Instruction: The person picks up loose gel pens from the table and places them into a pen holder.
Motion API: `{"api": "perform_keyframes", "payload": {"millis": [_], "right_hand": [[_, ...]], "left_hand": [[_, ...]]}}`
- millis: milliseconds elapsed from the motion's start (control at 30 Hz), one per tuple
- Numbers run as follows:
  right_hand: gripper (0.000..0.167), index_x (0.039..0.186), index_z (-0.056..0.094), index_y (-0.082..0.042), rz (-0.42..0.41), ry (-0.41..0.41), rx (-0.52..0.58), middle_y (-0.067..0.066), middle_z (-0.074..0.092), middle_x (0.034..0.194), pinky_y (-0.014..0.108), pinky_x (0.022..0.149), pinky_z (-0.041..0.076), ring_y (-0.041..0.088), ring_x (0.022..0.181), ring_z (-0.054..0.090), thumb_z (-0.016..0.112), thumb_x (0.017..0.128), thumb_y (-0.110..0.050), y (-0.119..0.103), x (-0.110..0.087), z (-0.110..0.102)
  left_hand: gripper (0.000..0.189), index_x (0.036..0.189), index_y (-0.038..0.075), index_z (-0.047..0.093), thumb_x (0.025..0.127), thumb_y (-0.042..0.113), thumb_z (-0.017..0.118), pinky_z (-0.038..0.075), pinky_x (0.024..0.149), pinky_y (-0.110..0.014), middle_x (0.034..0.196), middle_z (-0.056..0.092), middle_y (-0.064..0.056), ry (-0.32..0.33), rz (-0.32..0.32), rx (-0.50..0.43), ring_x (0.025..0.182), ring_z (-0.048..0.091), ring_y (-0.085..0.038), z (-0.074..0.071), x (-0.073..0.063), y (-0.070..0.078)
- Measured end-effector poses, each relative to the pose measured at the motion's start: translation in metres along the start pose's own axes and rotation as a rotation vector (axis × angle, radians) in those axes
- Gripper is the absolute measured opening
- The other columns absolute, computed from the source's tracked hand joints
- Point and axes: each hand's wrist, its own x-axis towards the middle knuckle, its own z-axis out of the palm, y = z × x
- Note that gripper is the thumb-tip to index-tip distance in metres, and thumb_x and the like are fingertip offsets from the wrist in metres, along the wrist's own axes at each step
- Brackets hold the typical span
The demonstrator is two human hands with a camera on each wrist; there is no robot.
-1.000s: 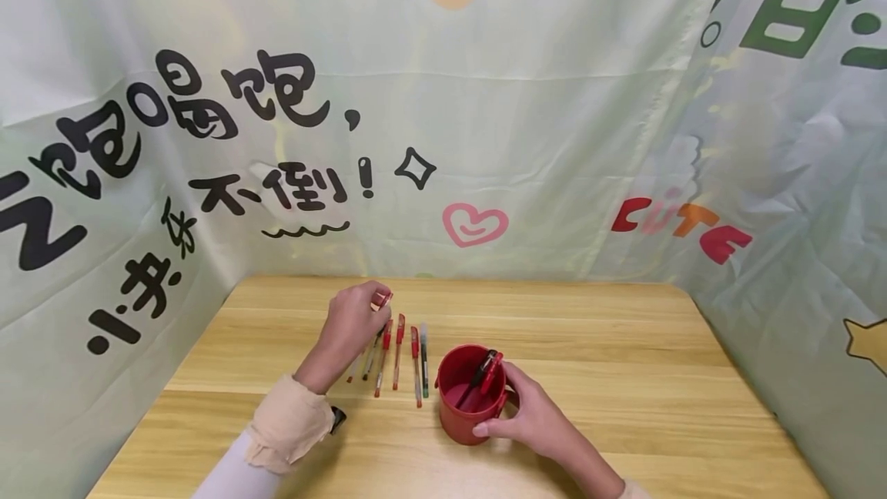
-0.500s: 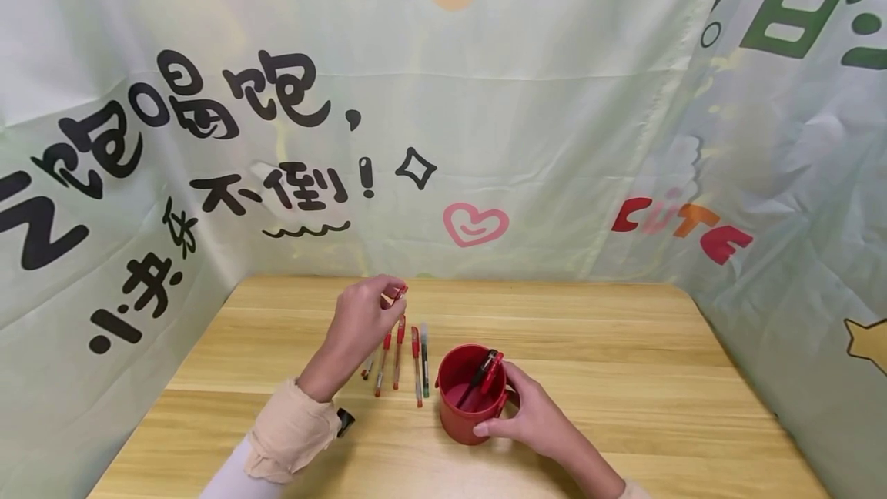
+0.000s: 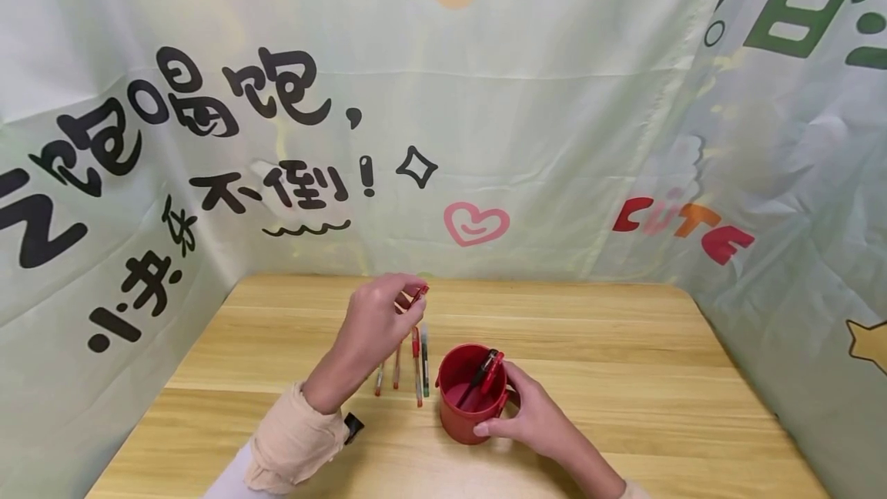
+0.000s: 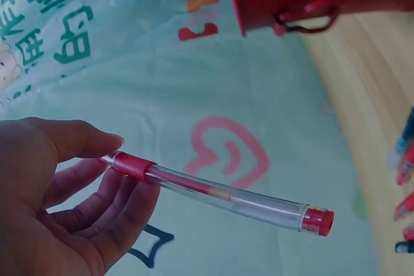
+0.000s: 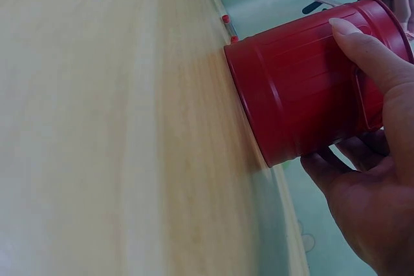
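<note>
My left hand [image 3: 381, 310] pinches a clear-barrelled red gel pen [image 4: 194, 185] between thumb and fingers, raised above the table. The pen's red end cap points away from the palm in the left wrist view. With my right hand [image 3: 530, 414] I hold a red metal bucket [image 3: 460, 426] by its side, thumb and fingers spread around it near a small handle [image 5: 367, 101]. The bucket stands upright on the table. Inside it lean a black pen [image 3: 478, 380] and a red pen [image 3: 493, 368]. Several pens, among them a red-capped pen [image 3: 418, 368], lie left of the bucket.
A pen with a green end [image 3: 426, 360] lies beside the red-capped ones on the wooden table [image 3: 624, 376]. Printed fabric curtains [image 3: 554, 137] enclose the table at the back and sides. A black object [image 3: 353, 428] shows at my left wrist.
My left hand has lifted the red pen from the row and carried it rightward, toward the bucket. My right hand and the bucket have stayed where they were.
</note>
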Motion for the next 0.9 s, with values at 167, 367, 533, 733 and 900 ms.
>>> {"api": "perform_keyframes", "payload": {"millis": [167,367,533,733,900], "right_hand": [[0.09,0.15,0.048,-0.023,-0.019,0.0,-0.008,0.001,0.061,0.145,0.018,0.106,0.049,0.017,0.132,0.058,0.095,0.073,-0.032,0.0,0.0,0.0],[0.09,0.15,0.049,-0.023,-0.037,0.004,-0.008,0.001,0.061,0.144,0.02,0.107,0.049,0.014,0.131,0.059,0.095,0.073,-0.031,0.0,0.0,0.0],[0.088,0.149,0.049,-0.024,-0.035,0.007,-0.017,0.0,0.062,0.143,0.02,0.107,0.049,0.012,0.13,0.059,0.094,0.074,-0.032,-0.001,0.0,0.0],[0.088,0.148,0.049,-0.024,-0.017,0.011,-0.027,-0.001,0.062,0.144,0.02,0.108,0.048,0.014,0.131,0.059,0.094,0.073,-0.033,-0.001,0.0,0.0],[0.088,0.15,0.048,-0.024,-0.003,0.008,-0.051,-0.001,0.061,0.145,0.021,0.109,0.049,0.019,0.134,0.058,0.093,0.075,-0.036,0.0,0.0,-0.001]], "left_hand": [[0.015,0.103,0.006,0.077,0.088,0.003,0.077,0.063,0.064,-0.025,0.095,0.079,-0.007,-0.007,0.048,-0.057,0.072,0.075,-0.012,-0.001,0.001,0.014],[0.016,0.105,0.006,0.077,0.089,0.004,0.077,0.062,0.065,-0.021,0.096,0.078,-0.006,0.007,0.143,-0.132,0.074,0.074,-0.011,-0.001,0.003,0.029],[0.018,0.106,0.006,0.075,0.089,0.004,0.078,0.061,0.066,-0.019,0.097,0.078,-0.005,0.018,0.177,-0.183,0.076,0.074,-0.01,0.0,0.0,0.039],[0.019,0.107,0.008,0.076,0.088,0.005,0.079,0.061,0.068,-0.017,0.098,0.077,-0.004,0.023,0.184,-0.259,0.08,0.075,-0.009,0.003,-0.003,0.048],[0.021,0.108,0.007,0.074,0.088,0.003,0.079,0.061,0.072,-0.017,0.099,0.077,-0.004,0.029,0.264,-0.312,0.081,0.075,-0.009,0.007,-0.005,0.051]]}}
